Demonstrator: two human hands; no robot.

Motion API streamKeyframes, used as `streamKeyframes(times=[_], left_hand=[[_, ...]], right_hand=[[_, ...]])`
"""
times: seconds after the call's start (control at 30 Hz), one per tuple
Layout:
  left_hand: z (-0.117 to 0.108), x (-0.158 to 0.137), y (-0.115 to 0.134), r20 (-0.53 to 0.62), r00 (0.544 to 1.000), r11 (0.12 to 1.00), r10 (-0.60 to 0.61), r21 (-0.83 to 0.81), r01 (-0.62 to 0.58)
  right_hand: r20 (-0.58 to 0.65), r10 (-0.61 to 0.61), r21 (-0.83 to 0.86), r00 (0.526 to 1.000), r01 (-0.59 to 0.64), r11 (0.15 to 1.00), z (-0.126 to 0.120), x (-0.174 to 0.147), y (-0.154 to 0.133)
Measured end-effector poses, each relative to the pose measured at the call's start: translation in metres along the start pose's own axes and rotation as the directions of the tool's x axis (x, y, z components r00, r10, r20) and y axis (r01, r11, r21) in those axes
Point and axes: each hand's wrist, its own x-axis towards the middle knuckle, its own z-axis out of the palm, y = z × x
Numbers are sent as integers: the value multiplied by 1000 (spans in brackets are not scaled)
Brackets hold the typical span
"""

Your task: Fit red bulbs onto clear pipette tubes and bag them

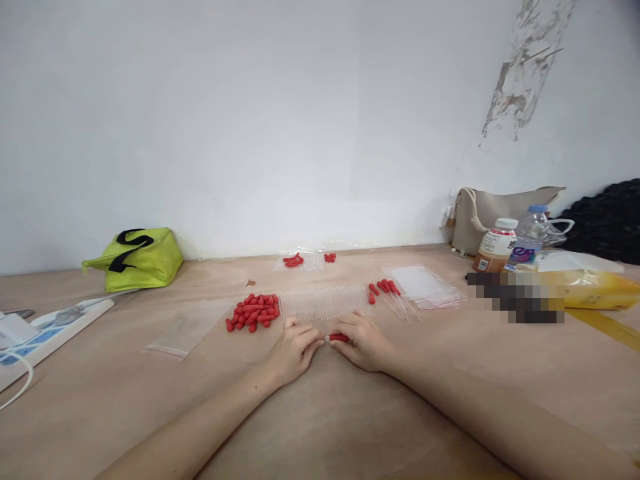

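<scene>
My right hand [364, 341] pinches a red rubber dropper bulb [339, 338] by its sides. Facing it, my left hand [299, 348] has its fingers closed at the bulb's open end, where a short bit of clear glass tube [327, 339] shows; the rest of that tube is hidden. Beyond both hands lies a row of clear glass tubes [320, 303], side by side. A pile of loose red bulbs [253, 312] is left of the row. To its right are several droppers [393, 293] with red bulbs fitted on their tubes, beside two loose bulbs [372, 293].
Clear zip bags lie at left [185, 330] and right [423, 283]; small bags of red bulbs [293, 261] sit by the wall. A green bag [143, 260] and power strip [55, 340] stand left. Bottles [497, 245], a beige bag [500, 207] and yellow packaging [595, 290] are right.
</scene>
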Motion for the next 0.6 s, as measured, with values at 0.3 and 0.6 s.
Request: streamKeyframes(times=[0.3, 0.6], left_hand=[[-9, -4, -2, -88, 994, 998, -58, 7, 58], [-5, -1, 5, -137, 986, 995, -95, -35, 91]], right_hand=[[-40, 129, 180, 991, -120, 976, -9, 1, 7], [-49, 580, 896, 813, -220, 384, 9, 12, -8]])
